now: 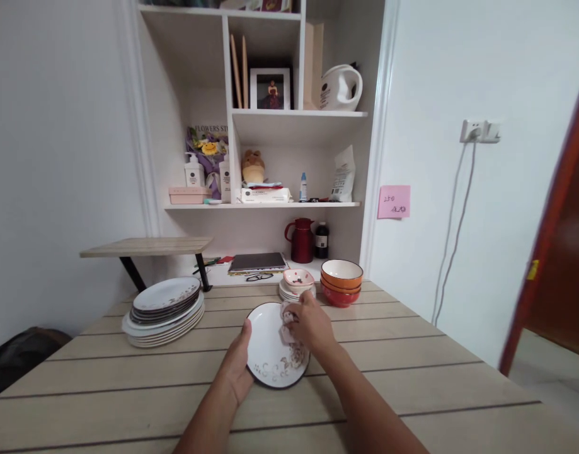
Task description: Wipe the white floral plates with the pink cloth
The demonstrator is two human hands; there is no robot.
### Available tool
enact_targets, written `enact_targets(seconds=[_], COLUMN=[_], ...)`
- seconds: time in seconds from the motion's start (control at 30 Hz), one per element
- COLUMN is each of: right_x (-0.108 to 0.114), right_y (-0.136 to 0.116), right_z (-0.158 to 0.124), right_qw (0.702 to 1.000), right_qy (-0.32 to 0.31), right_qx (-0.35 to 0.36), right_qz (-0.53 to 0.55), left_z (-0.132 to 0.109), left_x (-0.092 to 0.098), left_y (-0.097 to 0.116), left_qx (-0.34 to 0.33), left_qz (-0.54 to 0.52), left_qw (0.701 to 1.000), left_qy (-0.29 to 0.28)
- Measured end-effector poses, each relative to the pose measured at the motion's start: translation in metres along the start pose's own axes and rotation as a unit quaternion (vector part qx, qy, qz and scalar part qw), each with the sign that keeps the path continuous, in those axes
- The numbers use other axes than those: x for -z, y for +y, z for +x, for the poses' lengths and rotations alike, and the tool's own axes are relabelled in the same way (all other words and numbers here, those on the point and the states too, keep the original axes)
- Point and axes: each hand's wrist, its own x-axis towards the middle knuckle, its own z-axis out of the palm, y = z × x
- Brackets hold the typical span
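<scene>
A white plate (269, 343) with a dark rim and a brown flower pattern is tilted up in front of me over the table. Its left edge is gripped by my left hand (237, 364), thumb on the front rim and fingers behind. A pale patterned cloth (288, 333) is bunched under the fingers of my right hand (312, 323), pressed against the plate's upper right face. Part of that cloth is hidden by the fingers. Beyond the plate stand a small square bowl with red spots (298, 279) on small plates and a stack of orange and red bowls (341, 284).
Stacked plates (164, 309) stand at the left of the slatted table (142, 403), near a small raised wooden shelf (147, 247). Behind are a closed laptop (257, 261), glasses (259, 277), a red jug (302, 241) and a dark bottle (322, 241).
</scene>
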Motion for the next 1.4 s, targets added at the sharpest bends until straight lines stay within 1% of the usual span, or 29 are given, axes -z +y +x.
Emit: enact_targets(seconds=[0.1,0.2,0.3,0.43,0.5,0.57,0.67,0.73,0.8,0.9,1.0,1.1,1.27,1.33,1.4], right_x=[-0.008,-0.018,-0.025,-0.025,-0.022,-0.019,-0.016,-0.014,-0.010,0.000,0.010,0.015,0.007,0.002,-0.003], right_y=[-0.008,-0.014,-0.021,-0.034,-0.040,-0.043,-0.041,-0.036,-0.029,-0.017,-0.007,-0.001,0.001,0.002,0.002], right_z=[0.004,0.008,0.009,0.002,-0.004,-0.009,-0.017,-0.021,-0.024,-0.026,-0.024,-0.022,-0.013,-0.007,-0.002], right_qw=[1.000,1.000,0.995,0.980,0.969,0.957,0.941,0.934,0.931,0.938,0.955,0.974,0.992,0.996,0.999], right_qy=[0.001,-0.004,-0.010,-0.048,-0.070,-0.098,-0.160,-0.207,-0.244,-0.266,-0.255,-0.207,-0.113,-0.077,-0.040], right_qx=[-0.015,0.009,0.056,0.133,0.173,0.212,0.254,0.265,0.260,0.222,0.151,0.087,0.014,-0.002,-0.005], right_qz=[-0.021,0.017,0.081,0.141,0.162,0.173,0.154,0.123,0.083,0.026,-0.011,-0.038,-0.059,-0.051,-0.035], left_z=[-0.003,-0.004,-0.004,-0.003,-0.004,-0.005,-0.004,-0.002,0.001,0.005,0.006,0.005,0.000,-0.002,-0.003], left_x=[-0.004,-0.006,-0.006,-0.006,-0.005,-0.003,0.000,0.002,0.004,0.005,0.005,0.004,-0.003,-0.006,-0.007], left_y=[-0.001,-0.003,-0.004,-0.005,-0.004,-0.004,-0.003,-0.002,-0.001,-0.001,-0.001,-0.002,-0.001,-0.001,0.000], left_qx=[-0.005,-0.001,-0.007,-0.017,-0.013,-0.007,0.023,0.044,0.044,0.027,0.024,0.012,-0.015,-0.027,-0.029], left_qz=[0.022,0.031,0.022,-0.016,-0.021,-0.017,-0.001,0.005,-0.002,-0.020,-0.022,-0.017,-0.004,0.013,0.027], left_qw=[1.000,0.999,0.998,0.998,0.998,0.999,1.000,0.999,0.999,0.999,0.999,0.999,0.998,0.998,0.998], left_qy=[-0.019,-0.039,-0.053,-0.065,-0.060,-0.041,0.008,0.026,0.015,-0.004,0.017,0.036,0.055,0.060,0.051])
